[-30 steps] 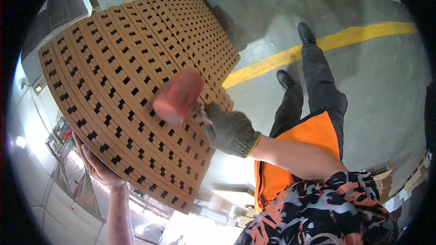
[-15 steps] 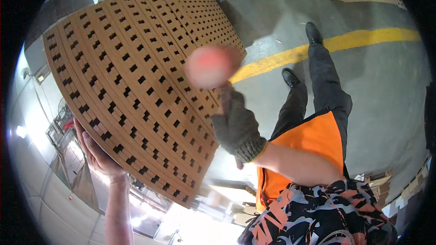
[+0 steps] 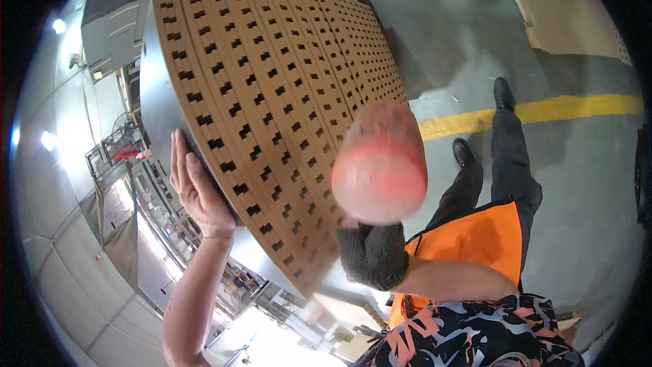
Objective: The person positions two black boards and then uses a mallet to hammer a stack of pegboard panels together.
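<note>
A tall stack of brown cardboard sheets (image 3: pixel 266 98), its face patterned with rows of dark notched slots, fills the left and middle. My bare left hand (image 3: pixel 202 197) lies flat along the upper edge of the stack, fingers stretched, beside a smooth pale grey surface (image 3: pixel 159 98). In my right hand (image 3: pixel 373 257), which wears a dark knitted glove, is a mallet (image 3: pixel 380 180) with a thick red, worn head. The head is raised close to the camera, in front of the stack and apart from it. The glove and head hide most of the handle.
Past the stack, a yellow line (image 3: pixel 577 106) crosses the grey floor. Brown cardboard (image 3: pixel 553 10) lies at the far right. My orange apron (image 3: pixel 468 241) and dark shoes (image 3: pixel 503 93) are below and right. Racks and equipment (image 3: pixel 122 146) stand at the left.
The mallet head has come up closer to the camera, with my right hand lower in view. The whole scene has shifted right, uncovering the pale grey surface beside my left hand.
</note>
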Demonstrator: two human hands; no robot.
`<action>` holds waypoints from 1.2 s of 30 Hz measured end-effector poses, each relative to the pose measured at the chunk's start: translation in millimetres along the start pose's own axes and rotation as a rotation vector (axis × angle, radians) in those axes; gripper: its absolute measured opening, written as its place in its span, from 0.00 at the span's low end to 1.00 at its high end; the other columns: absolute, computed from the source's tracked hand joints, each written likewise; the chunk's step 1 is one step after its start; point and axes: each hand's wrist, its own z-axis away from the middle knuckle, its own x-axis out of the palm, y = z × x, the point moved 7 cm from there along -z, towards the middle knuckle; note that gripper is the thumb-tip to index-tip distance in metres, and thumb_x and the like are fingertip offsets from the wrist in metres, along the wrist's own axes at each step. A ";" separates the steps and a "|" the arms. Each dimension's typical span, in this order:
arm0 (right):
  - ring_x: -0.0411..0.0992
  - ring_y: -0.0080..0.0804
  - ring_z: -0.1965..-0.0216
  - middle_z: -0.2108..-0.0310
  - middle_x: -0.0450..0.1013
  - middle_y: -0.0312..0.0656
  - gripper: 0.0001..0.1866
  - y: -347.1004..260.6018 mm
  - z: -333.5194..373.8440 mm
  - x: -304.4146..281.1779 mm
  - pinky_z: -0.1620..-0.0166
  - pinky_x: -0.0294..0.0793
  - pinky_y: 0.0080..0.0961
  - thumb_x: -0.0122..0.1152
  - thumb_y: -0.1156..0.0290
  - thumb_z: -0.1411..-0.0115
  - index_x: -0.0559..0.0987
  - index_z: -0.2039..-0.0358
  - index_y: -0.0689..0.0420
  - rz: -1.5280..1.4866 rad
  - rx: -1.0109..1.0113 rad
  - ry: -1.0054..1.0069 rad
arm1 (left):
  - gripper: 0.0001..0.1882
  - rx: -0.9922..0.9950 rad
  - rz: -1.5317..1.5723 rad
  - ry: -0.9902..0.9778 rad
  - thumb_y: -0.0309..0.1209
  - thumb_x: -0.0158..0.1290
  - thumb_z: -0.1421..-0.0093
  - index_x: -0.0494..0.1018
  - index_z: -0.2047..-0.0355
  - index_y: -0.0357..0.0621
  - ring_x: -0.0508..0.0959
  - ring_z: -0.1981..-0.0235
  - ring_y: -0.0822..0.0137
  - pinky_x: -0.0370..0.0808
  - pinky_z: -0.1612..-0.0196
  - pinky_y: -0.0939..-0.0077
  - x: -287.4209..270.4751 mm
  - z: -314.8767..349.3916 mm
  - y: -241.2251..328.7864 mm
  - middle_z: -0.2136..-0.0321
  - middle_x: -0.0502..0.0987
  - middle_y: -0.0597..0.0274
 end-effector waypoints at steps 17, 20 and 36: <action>0.74 0.47 0.79 0.54 0.71 0.60 0.31 14.1 69.6 19.4 0.78 0.75 0.40 0.52 0.66 0.41 0.60 0.41 0.70 0.530 -0.130 -0.498 | 0.25 -0.031 -0.073 0.003 0.43 0.34 0.30 0.66 0.39 0.46 0.61 0.38 0.59 0.52 0.35 0.67 -5.0 5.7 -5.4 0.39 0.66 0.57; 0.75 0.48 0.76 0.54 0.71 0.58 0.32 8.4 69.2 1.3 0.75 0.76 0.39 0.52 0.66 0.41 0.60 0.40 0.69 0.452 -0.059 -0.277 | 0.26 -0.004 -0.053 0.021 0.45 0.34 0.30 0.67 0.39 0.47 0.61 0.38 0.59 0.53 0.35 0.67 -3.7 -1.5 2.8 0.39 0.67 0.58; 0.76 0.42 0.72 0.60 0.73 0.53 0.37 51.6 104.4 43.4 0.77 0.73 0.41 0.56 0.67 0.44 0.56 0.35 0.57 0.576 -0.259 -0.640 | 0.25 -0.018 -0.116 0.021 0.43 0.35 0.30 0.66 0.39 0.47 0.62 0.38 0.59 0.52 0.34 0.66 -9.8 3.9 -3.8 0.39 0.66 0.59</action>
